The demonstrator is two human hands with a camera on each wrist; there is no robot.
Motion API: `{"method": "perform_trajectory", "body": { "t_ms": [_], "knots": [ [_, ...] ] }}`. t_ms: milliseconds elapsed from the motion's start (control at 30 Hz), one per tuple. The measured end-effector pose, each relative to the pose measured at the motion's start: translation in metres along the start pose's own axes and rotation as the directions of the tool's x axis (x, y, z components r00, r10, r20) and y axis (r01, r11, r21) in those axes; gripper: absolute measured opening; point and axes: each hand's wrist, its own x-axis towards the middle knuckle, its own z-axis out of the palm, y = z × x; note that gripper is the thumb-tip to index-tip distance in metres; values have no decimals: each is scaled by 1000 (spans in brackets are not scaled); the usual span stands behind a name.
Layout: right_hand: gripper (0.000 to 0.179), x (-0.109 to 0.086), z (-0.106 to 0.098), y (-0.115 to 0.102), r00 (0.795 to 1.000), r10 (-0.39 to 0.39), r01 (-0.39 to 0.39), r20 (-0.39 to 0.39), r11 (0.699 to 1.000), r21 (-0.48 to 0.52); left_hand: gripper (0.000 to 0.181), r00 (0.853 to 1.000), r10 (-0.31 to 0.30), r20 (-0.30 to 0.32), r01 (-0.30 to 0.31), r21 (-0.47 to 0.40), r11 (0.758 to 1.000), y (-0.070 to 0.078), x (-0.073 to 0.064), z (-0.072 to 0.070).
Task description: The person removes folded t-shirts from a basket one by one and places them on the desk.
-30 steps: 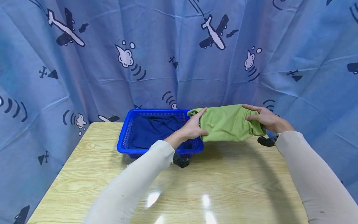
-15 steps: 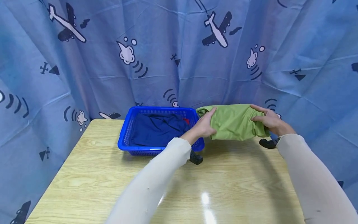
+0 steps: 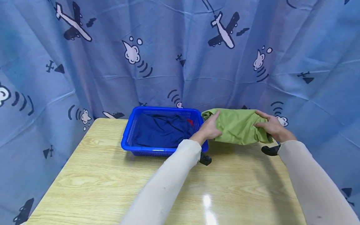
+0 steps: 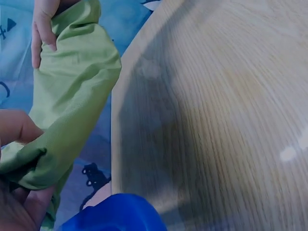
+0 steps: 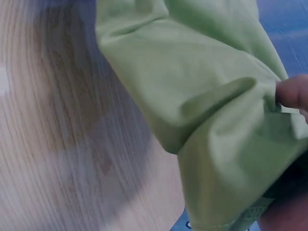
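Observation:
A folded green cloth garment [image 3: 237, 126] is held between both hands, to the right of a blue plastic basket [image 3: 157, 150]. The left hand [image 3: 209, 127] grips its left end, thumb on top and fingers beneath, near the basket's right rim. At the other end, the right hand [image 3: 272, 125] pinches the cloth between thumb and fingers. In the left wrist view the green garment [image 4: 77, 86] hangs above the tabletop and casts a shadow. Stitching shows along the cloth's [image 5: 216, 115] lower edge in the right wrist view. Inside the basket lies dark blue cloth [image 3: 160, 131].
A small red item [image 3: 190, 122] shows at the basket's right inner side. The basket stands on a wooden table [image 3: 112, 181] near its back edge. Behind hangs a blue curtain [image 3: 157, 87] with airplane prints. A black wrist device [image 3: 206, 158] sits under the left wrist.
Both hands have shifted right with the green garment, the left hand more, moving from over the basket's right side to just past its rim. The view has tilted slightly.

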Motion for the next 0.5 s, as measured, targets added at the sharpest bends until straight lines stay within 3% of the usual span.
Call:
{"method": "perform_trajectory", "body": {
  "t_ms": [100,200,333,500],
  "knots": [
    [79,3,2,8,1000,5,-5,-24,1000,-16,103,1000,-4,22,5,-15,1000,0,3,6],
    [80,5,9,16,1000,8,-9,-30,999,-38,102,996,-20,82,23,-27,999,-1,3,12],
    [81,10,26,25,1000,30,-29,8,998,-59,100,980,-85,183,80,34,996,-5,1,13],
    [82,17,40,31,999,45,-45,1,993,-114,98,961,-142,239,129,68,989,-5,0,12]
  ]
}}
